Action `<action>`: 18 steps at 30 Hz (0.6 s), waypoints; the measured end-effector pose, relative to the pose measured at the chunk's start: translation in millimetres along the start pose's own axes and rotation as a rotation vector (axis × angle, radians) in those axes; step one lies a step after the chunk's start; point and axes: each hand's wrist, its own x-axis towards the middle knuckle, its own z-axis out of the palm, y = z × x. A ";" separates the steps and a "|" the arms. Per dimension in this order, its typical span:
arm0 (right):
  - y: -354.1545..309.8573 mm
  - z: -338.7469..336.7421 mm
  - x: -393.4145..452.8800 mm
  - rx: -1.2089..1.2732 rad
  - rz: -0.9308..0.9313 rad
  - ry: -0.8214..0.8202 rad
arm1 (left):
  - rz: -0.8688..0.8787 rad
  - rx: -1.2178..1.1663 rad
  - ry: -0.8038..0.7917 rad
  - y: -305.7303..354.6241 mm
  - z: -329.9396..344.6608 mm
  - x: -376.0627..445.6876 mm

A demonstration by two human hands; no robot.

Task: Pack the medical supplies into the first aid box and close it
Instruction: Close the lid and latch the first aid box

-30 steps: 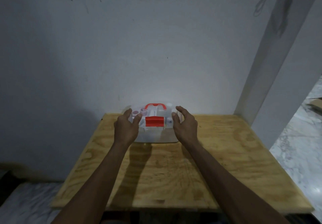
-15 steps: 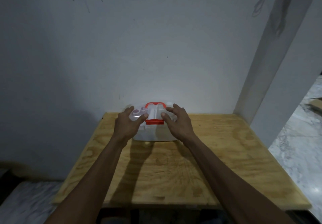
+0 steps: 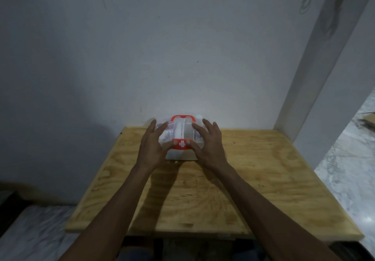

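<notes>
A translucent white first aid box point(image 3: 181, 133) with a red handle and a red front latch point(image 3: 182, 144) bearing a white cross stands at the far edge of the plywood table point(image 3: 253, 179), against the wall. Its lid is down, and supplies show dimly through the plastic. My left hand point(image 3: 152, 147) lies over the box's left side, thumb touching the latch. My right hand point(image 3: 209, 146) covers the right side, thumb at the latch's other end. Both hands press on the box with fingers spread.
The white wall stands directly behind the box. A white pillar point(image 3: 316, 78) rises at the table's back right corner. Marble floor point(image 3: 349, 169) shows to the right and lower left of the table.
Both hands moved from the sides of the box onto its lid and inward. The thumbs now meet the red latch, which shows its white cross.
</notes>
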 end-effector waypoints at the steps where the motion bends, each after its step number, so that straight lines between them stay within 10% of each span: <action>1: 1.1 0.6 -0.9 -0.009 -0.009 0.005 | 0.005 -0.003 0.006 -1.0 1.4 -0.8; 18: -0.4 -3.6 3.3 0.099 0.055 -0.021 | 0.030 0.015 0.020 -19.5 5.9 6.8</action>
